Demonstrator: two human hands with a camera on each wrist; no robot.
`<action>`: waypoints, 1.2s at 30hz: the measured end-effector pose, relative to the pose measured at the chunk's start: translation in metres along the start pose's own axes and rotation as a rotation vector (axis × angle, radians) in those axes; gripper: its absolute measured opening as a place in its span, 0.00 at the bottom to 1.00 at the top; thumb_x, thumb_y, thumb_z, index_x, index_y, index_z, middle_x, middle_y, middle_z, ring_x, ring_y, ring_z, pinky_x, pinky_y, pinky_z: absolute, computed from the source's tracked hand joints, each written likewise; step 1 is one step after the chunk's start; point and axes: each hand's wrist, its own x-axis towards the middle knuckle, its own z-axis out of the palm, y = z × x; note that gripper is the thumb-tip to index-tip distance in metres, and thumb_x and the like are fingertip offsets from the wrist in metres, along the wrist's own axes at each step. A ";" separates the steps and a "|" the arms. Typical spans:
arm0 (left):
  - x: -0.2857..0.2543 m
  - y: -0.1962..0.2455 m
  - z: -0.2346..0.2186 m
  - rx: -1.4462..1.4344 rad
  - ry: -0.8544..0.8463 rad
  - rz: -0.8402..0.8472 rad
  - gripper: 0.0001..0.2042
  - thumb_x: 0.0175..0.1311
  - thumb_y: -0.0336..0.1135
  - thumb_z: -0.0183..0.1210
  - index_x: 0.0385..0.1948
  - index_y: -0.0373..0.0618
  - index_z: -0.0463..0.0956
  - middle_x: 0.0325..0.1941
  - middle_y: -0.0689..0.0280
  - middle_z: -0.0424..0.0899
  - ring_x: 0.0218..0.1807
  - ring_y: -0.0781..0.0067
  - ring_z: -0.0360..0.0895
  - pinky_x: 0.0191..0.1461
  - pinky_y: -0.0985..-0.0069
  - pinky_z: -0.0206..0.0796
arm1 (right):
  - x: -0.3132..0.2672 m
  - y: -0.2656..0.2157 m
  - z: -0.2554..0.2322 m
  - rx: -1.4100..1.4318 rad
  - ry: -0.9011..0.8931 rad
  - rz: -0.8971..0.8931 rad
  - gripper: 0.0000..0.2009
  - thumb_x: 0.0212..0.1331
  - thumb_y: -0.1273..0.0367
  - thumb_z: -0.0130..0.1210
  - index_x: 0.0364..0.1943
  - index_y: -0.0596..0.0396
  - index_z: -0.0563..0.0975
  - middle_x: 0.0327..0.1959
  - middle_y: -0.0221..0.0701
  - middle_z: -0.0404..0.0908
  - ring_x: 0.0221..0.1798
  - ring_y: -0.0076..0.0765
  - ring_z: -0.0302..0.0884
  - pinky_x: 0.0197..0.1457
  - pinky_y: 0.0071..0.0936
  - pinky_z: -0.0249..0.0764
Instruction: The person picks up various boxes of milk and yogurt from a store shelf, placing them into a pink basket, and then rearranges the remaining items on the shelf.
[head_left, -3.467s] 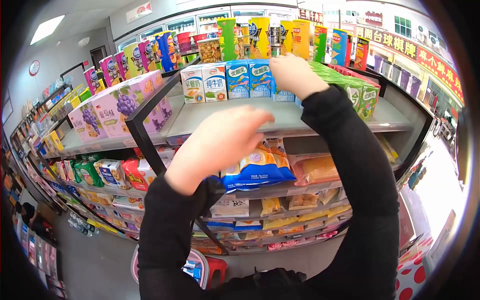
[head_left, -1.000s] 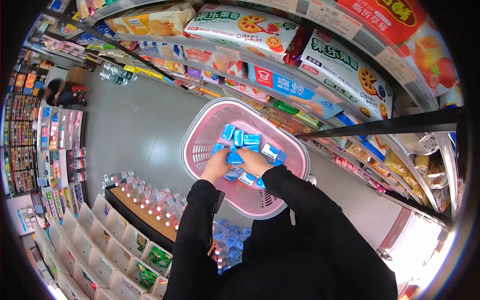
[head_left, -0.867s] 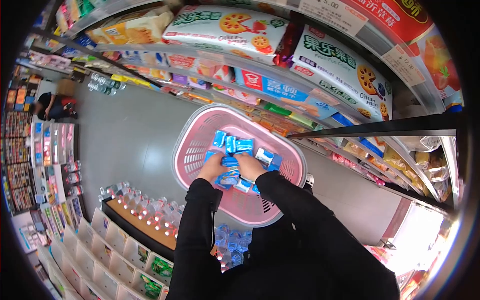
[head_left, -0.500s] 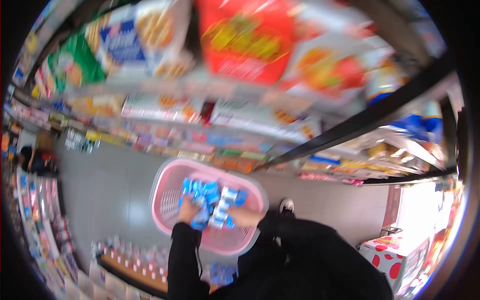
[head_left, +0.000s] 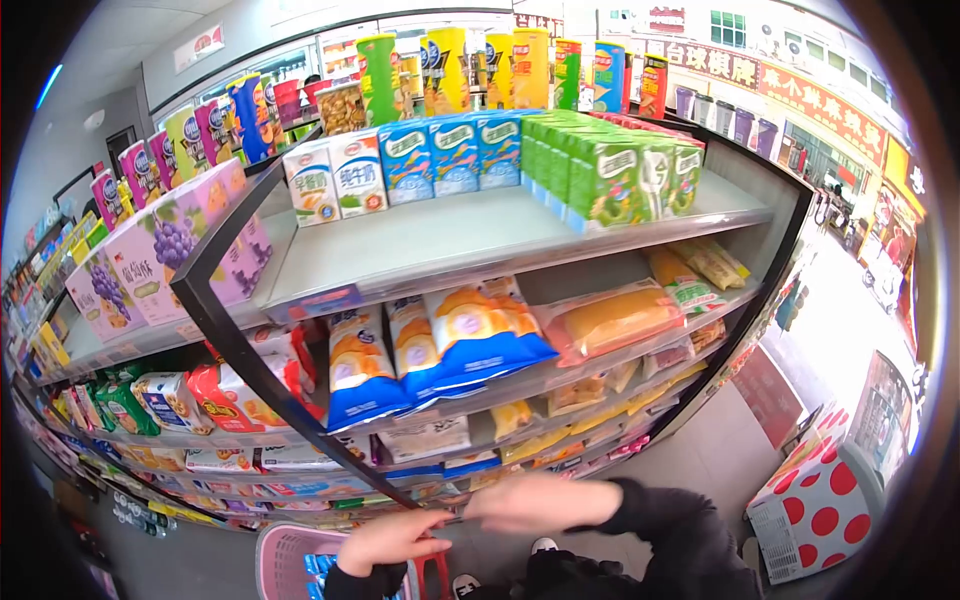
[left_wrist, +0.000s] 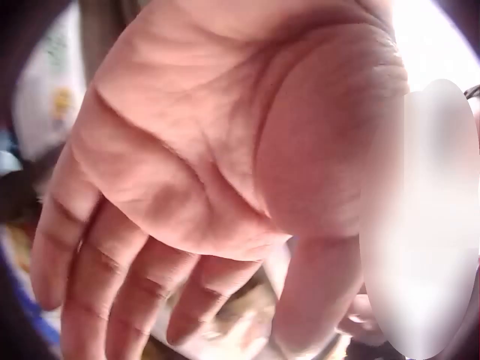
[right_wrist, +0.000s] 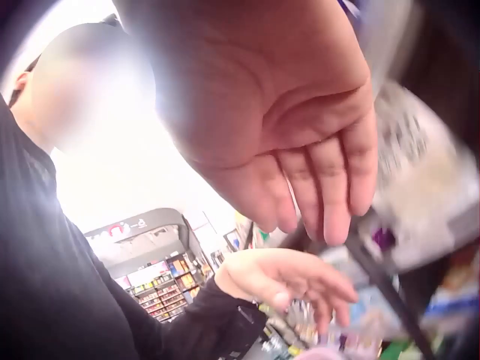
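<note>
We see the left hand [head_left: 395, 538] over the right edge of the basket [head_left: 285, 546], the right hand [head_left: 540, 502] beyond that edge, both with fingers relaxed and released; blue packs [head_left: 320, 568] lie inside the basket.

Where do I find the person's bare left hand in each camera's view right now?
Head: the bare left hand is at the bottom, left of centre, overlapping the pink plastic basket.
Left wrist: the left hand fills most of the picture, palm showing.
Right wrist: the left hand is low, just right of centre.
Shared landmark: the bare right hand, also above it in the right wrist view; unclear in the left wrist view.
</note>
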 end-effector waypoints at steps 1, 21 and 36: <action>0.013 0.037 -0.025 0.038 0.033 0.104 0.21 0.61 0.44 0.55 0.52 0.41 0.68 0.39 0.56 0.78 0.40 0.63 0.76 0.43 0.72 0.68 | -0.010 -0.020 -0.045 -0.216 0.130 0.017 0.13 0.51 0.71 0.51 0.43 0.56 0.72 0.36 0.37 0.75 0.41 0.43 0.74 0.41 0.34 0.71; 0.224 0.236 -0.173 0.503 1.227 0.560 0.23 0.52 0.31 0.60 0.51 0.40 0.65 0.51 0.54 0.71 0.54 0.55 0.68 0.58 0.67 0.60 | -0.041 0.000 -0.313 -0.879 0.673 -0.069 0.15 0.45 0.74 0.57 0.40 0.58 0.69 0.42 0.42 0.74 0.54 0.49 0.68 0.54 0.38 0.65; -0.035 0.124 -0.012 0.288 1.242 0.022 0.36 0.41 0.20 0.65 0.58 0.39 0.61 0.54 0.56 0.71 0.54 0.61 0.71 0.55 0.70 0.65 | 0.057 -0.038 -0.055 -0.168 0.357 -0.263 0.36 0.35 0.79 0.64 0.56 0.59 0.64 0.53 0.41 0.69 0.54 0.49 0.68 0.56 0.35 0.66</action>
